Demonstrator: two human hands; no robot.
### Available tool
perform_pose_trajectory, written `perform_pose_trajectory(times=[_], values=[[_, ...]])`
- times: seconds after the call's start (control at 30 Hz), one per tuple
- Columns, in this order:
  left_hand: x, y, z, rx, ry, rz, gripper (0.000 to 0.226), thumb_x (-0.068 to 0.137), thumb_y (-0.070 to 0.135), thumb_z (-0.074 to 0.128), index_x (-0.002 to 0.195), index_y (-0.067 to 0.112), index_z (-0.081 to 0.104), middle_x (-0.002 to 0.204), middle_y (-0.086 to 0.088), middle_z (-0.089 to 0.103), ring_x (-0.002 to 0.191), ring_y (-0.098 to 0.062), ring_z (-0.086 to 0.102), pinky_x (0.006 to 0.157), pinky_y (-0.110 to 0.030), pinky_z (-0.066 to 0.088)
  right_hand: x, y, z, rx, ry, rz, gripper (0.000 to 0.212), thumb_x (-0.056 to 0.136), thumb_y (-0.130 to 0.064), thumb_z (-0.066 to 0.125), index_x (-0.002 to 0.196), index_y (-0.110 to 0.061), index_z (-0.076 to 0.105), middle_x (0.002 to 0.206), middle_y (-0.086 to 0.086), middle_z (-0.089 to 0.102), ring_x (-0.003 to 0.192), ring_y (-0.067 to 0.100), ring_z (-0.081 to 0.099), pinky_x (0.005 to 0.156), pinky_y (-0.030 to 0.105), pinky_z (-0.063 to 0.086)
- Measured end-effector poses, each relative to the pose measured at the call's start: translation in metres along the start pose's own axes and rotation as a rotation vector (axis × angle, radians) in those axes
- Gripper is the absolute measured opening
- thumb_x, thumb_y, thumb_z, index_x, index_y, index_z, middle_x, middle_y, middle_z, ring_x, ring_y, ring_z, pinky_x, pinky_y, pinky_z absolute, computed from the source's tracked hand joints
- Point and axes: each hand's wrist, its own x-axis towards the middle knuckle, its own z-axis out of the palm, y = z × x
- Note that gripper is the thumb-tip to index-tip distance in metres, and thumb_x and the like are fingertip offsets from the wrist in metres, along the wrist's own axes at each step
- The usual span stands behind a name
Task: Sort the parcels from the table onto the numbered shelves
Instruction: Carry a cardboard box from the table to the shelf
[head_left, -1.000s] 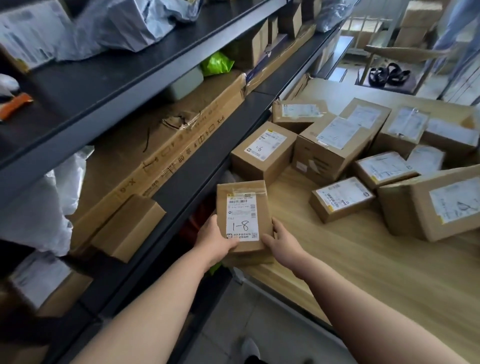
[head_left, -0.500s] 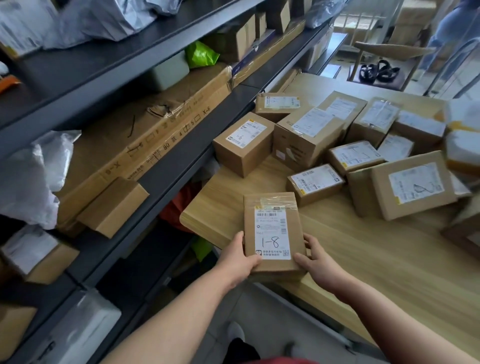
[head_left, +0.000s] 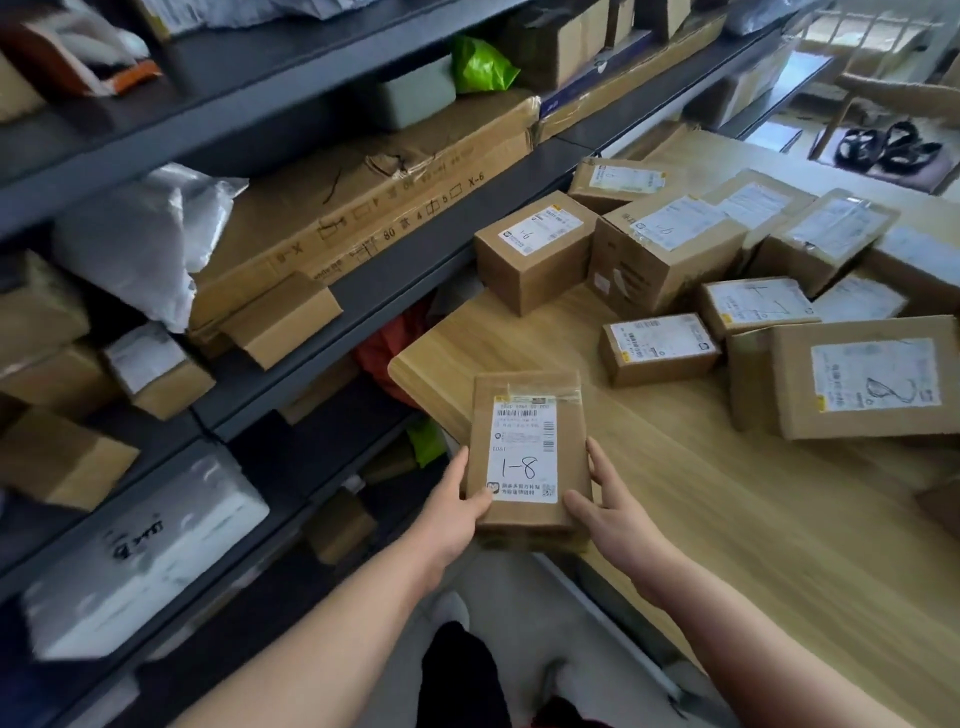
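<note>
Beside dark shelves (head_left: 363, 306), over a wooden table (head_left: 727, 519), left hand (head_left: 452, 512) and right hand (head_left: 613, 512) clasp a flat brown parcel (head_left: 527, 514), label marked "1-8".

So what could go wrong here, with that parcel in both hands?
1. The parcel is pinched only by its side edges between the left hand and right hand, over the table corner; a slip would likely drop it to the floor.
2. The shelves are already crowded with boxes and bags, so pushing it in could knock something off.
3. The handwritten 1-8 might be misread, sending it to the wrong shelf.
</note>
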Motion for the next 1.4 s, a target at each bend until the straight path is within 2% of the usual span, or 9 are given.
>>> perform_pose_trajectory(times=[0.3, 0.47, 0.63, 0.73, 0.87, 1.07, 1.17, 1.3, 1.4], values=[[-0.102, -0.046, -0.038, -0.239, 0.307, -0.048, 0.067, 0.099, 0.012, 0.052, 0.152, 0.038, 0.021, 0.142, 0.01, 0.05, 0.127, -0.011, 0.049, 0.112, -0.036, 0.035, -0.025, -0.026, 0.058, -0.224, -0.292, -0.141, 0.075, 0.095, -0.018, 0.056, 0.152, -0.031, 0.01, 0.151, -0.012, 0.027, 0.133, 0.001, 0.029, 0.112, 0.019, 0.022], [-0.171, -0.087, -0.086, -0.358, 0.501, -0.082, 0.064, 0.099, 0.015, 0.051, 0.151, 0.041, 0.023, 0.137, 0.013, 0.054, 0.123, -0.012, 0.052, 0.11, -0.043, 0.039, -0.05, -0.051, 0.137, -0.318, -0.523, -0.205, 0.075, 0.096, -0.029, 0.052, 0.15, -0.043, 0.001, 0.15, -0.008, 0.035, 0.133, 0.016, 0.04, 0.11, 0.043, 0.036], [-0.256, -0.152, -0.151, -0.469, 0.68, -0.152, 0.064, 0.098, 0.015, 0.052, 0.15, 0.042, 0.025, 0.135, 0.013, 0.056, 0.117, -0.013, 0.056, 0.104, -0.043, 0.044, -0.104, -0.069, 0.248, -0.409, -0.679, -0.272, 0.073, 0.096, -0.033, 0.052, 0.15, -0.045, 0.003, 0.146, -0.008, 0.04, 0.123, 0.013, 0.047, 0.1, 0.031, 0.042], [-0.315, -0.198, -0.196, -0.523, 0.778, -0.195, 0.061, 0.099, 0.017, 0.051, 0.149, 0.042, 0.026, 0.13, 0.016, 0.059, 0.106, -0.008, 0.059, 0.084, -0.033, 0.051, -0.149, -0.076, 0.325, -0.448, -0.771, -0.29, 0.072, 0.097, -0.032, 0.051, 0.15, -0.043, 0.004, 0.146, -0.007, 0.041, 0.121, 0.016, 0.05, 0.101, 0.032, 0.043], [-0.394, -0.256, -0.249, -0.556, 0.941, -0.231, 0.057, 0.098, 0.016, 0.051, 0.142, 0.048, 0.034, 0.091, 0.034, 0.058, 0.082, 0.004, 0.061, 0.057, -0.022, 0.05, -0.214, -0.074, 0.426, -0.444, -0.899, -0.321, 0.071, 0.099, -0.03, 0.049, 0.15, -0.043, 0.002, 0.144, -0.009, 0.044, 0.119, 0.016, 0.053, 0.102, 0.033, 0.044], [-0.506, -0.327, -0.303, -0.602, 1.11, -0.292, 0.054, 0.098, 0.015, 0.048, 0.141, 0.045, 0.035, 0.117, 0.013, 0.061, 0.106, -0.017, 0.059, 0.092, -0.044, 0.051, -0.304, -0.067, 0.55, -0.446, -1.119, -0.356, 0.068, 0.099, -0.018, 0.046, 0.15, -0.041, 0.009, 0.129, -0.016, 0.047, 0.107, 0.011, 0.054, 0.078, 0.017, 0.046], [-0.55, -0.354, -0.316, -0.664, 1.195, -0.322, 0.055, 0.099, 0.015, 0.048, 0.142, 0.046, 0.034, 0.115, 0.013, 0.06, 0.105, -0.016, 0.059, 0.089, -0.04, 0.051, -0.34, -0.062, 0.598, -0.483, -1.202, -0.383, 0.067, 0.099, -0.017, 0.045, 0.15, -0.042, 0.01, 0.115, -0.02, 0.047, 0.089, -0.001, 0.053, 0.064, 0.011, 0.045], [-0.592, -0.389, -0.325, -0.769, 1.294, -0.36, 0.049, 0.098, 0.015, 0.047, 0.133, 0.048, 0.04, 0.118, 0.013, 0.061, 0.106, -0.015, 0.058, 0.095, -0.043, 0.05, -0.378, -0.056, 0.655, -0.573, -1.295, -0.417, 0.068, 0.096, -0.017, 0.046, 0.147, -0.047, 0.013, 0.097, -0.025, 0.045, 0.085, -0.002, 0.05, 0.073, 0.023, 0.045], [-0.616, -0.414, -0.334, -0.88, 1.375, -0.387, 0.05, 0.098, 0.016, 0.048, 0.135, 0.048, 0.038, 0.108, 0.015, 0.062, 0.101, -0.015, 0.059, 0.088, -0.04, 0.052, -0.401, -0.052, 0.698, -0.643, -1.385, -0.434, 0.071, 0.096, -0.02, 0.048, 0.149, -0.046, 0.009, 0.107, -0.019, 0.046, 0.087, 0.001, 0.05, 0.074, 0.024, 0.043]])
